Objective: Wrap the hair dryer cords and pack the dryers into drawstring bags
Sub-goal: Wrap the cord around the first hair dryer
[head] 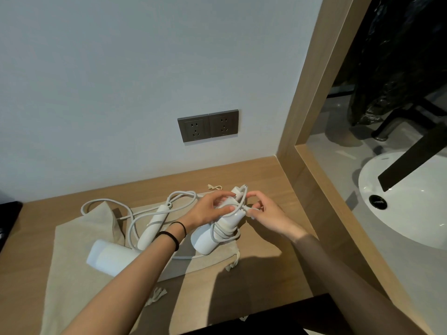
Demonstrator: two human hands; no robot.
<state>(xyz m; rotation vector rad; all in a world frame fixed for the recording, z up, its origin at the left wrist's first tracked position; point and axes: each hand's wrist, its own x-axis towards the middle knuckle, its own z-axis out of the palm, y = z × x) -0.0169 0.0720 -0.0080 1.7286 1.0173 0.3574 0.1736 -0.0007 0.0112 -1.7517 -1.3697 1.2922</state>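
Two white hair dryers are on a wooden counter (266, 267). My left hand (210, 209) grips the handle of the right dryer (205, 240), whose cord is coiled several times round the handle. My right hand (263, 215) pinches the loose end of that cord (249, 209) beside the white plug (238, 191). The second dryer (108, 257) lies to the left with its cord (130, 213) loose in big loops. Both rest on beige drawstring bags (72, 274).
A double wall socket (208, 125) is on the wall behind. A wooden frame (321, 184) borders the counter on the right, with a white basin (406, 204) beyond it. A dark object (7, 221) sits at the left edge.
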